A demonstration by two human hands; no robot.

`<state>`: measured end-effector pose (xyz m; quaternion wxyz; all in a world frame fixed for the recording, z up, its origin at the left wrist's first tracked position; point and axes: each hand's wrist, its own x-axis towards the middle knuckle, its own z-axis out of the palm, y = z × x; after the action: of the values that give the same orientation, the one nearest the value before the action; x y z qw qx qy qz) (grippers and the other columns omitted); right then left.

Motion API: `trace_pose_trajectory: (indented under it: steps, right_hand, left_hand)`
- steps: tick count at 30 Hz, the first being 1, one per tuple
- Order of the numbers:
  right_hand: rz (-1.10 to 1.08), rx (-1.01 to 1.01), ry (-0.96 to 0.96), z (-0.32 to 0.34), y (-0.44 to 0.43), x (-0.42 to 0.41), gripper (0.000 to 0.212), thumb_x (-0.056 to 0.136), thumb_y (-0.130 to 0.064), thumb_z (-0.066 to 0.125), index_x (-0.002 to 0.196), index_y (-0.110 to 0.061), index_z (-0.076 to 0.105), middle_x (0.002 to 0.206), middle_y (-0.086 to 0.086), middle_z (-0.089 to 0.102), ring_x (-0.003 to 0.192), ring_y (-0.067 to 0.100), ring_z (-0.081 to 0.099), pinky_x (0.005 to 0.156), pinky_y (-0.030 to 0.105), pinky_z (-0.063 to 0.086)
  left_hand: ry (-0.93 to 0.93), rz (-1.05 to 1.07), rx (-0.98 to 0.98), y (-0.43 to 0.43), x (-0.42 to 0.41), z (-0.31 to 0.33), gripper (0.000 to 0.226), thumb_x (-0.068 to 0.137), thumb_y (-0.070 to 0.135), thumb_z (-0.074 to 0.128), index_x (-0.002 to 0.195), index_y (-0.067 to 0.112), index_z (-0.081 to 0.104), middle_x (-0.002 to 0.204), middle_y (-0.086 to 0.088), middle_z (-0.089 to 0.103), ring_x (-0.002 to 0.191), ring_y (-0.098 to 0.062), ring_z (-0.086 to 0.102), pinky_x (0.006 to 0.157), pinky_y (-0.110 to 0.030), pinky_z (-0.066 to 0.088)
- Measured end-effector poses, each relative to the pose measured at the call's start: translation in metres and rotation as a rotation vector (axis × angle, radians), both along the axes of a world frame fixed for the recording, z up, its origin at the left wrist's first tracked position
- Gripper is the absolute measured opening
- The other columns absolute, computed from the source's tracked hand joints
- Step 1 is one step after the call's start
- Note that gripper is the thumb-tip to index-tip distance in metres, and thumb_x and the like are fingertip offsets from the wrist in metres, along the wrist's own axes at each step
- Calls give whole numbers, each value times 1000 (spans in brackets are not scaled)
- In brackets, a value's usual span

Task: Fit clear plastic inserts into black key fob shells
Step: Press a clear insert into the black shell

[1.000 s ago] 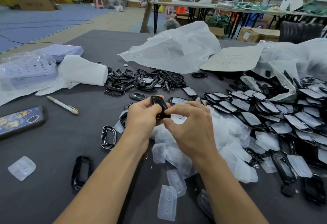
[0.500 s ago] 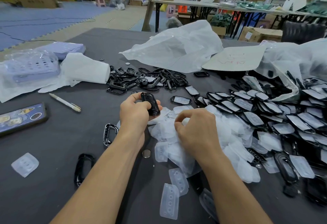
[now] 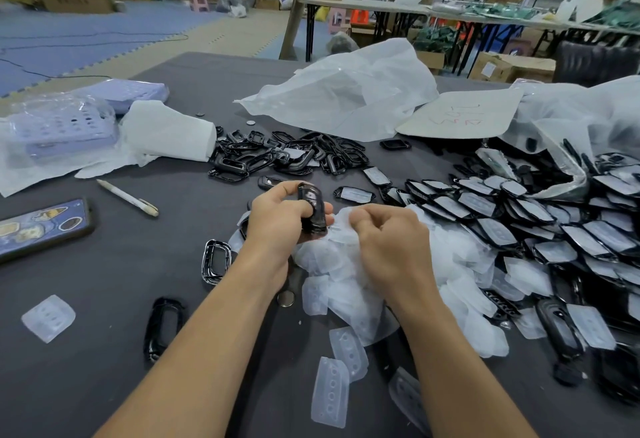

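My left hand (image 3: 277,223) grips a glossy black key fob shell (image 3: 311,207), held upright on its edge above the table. Just to its right, my right hand (image 3: 384,247) has its fingers curled down into a heap of clear plastic inserts (image 3: 346,264) and pinches one at the top of the heap. A pile of empty black shells (image 3: 284,157) lies behind my hands. Rows of shells with inserts fitted (image 3: 519,216) spread out to the right. Loose inserts (image 3: 330,391) and single shells (image 3: 162,326) lie near my forearms.
On the dark table (image 3: 104,299) lie a phone (image 3: 41,226) and a pen (image 3: 126,197) at the left, a lone insert (image 3: 48,318), a coin (image 3: 285,298), white paper wrap (image 3: 169,131), plastic bags (image 3: 346,91) and a cardboard sheet (image 3: 460,113) at the back.
My hands have separated: the left keeps the black shell and has tipped it upright, while the right dropped from the shell into the insert heap and pinched one.
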<state>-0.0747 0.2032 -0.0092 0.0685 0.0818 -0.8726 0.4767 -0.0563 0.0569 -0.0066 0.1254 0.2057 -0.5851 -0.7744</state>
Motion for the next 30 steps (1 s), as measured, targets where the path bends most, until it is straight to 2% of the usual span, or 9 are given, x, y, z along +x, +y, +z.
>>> trace_pose_trajectory:
  steps: [2,4,7,10,14,16,21,25,30]
  right_hand:
    - [-30,-63,-30,1,0,-1,33,98,-31,59,77,-6,68,50,-3,49,52,9,43,56,35,39]
    - [-80,-136,-23,0,1,-2,36,98,-30,60,73,-4,65,49,-6,45,51,8,39,55,33,36]
    - [-105,-303,-50,3,2,-2,36,98,-31,61,70,-10,70,54,-5,57,53,6,47,57,28,42]
    - [-5,-545,-146,8,2,-1,43,103,-23,58,65,-17,76,61,-1,70,54,8,61,52,18,45]
    - [92,-672,-254,13,3,-1,47,106,-25,55,66,-12,75,69,10,75,58,20,70,52,23,48]
    - [134,-699,-300,15,7,-1,44,103,-27,60,65,-13,77,73,12,76,62,22,71,55,23,52]
    - [106,-680,-261,16,10,-2,23,94,-4,65,74,-8,77,70,15,72,56,21,70,55,23,53]
    - [54,-749,-275,15,7,-3,29,96,-5,64,70,-11,75,67,12,69,53,18,64,54,25,52]
    - [-16,-796,-210,11,3,-3,38,94,-5,66,61,-20,77,56,2,64,53,14,60,54,22,47]
  left_hand:
    - [1,-159,-14,2,3,2,37,90,-12,48,113,8,69,82,-13,79,68,-23,76,55,-28,59]
    - [4,-302,-40,5,7,3,40,90,-11,48,113,10,73,86,-14,79,71,-23,76,55,-26,57]
    - [22,-344,-70,10,9,3,43,91,-10,49,110,15,77,93,-14,80,77,-25,78,56,-25,57]
    - [43,-302,-54,11,9,3,42,90,-10,50,102,16,81,95,-13,81,82,-26,79,55,-23,55]
    - [35,-261,-58,10,8,3,38,87,-8,51,86,12,82,89,-12,80,79,-22,78,55,-23,56]
    - [30,-232,-21,10,8,2,35,86,-9,51,85,9,81,87,-13,79,77,-22,78,54,-23,56]
    - [25,-238,-47,11,8,2,31,85,-8,52,90,3,80,87,-15,79,75,-22,77,56,-24,56]
    - [9,-232,-91,14,9,3,34,83,-9,53,82,5,83,86,-15,79,70,-21,76,55,-24,56]
    - [-17,-175,-115,17,9,2,26,81,-12,54,84,-3,78,82,-17,79,69,-27,77,52,-27,57]
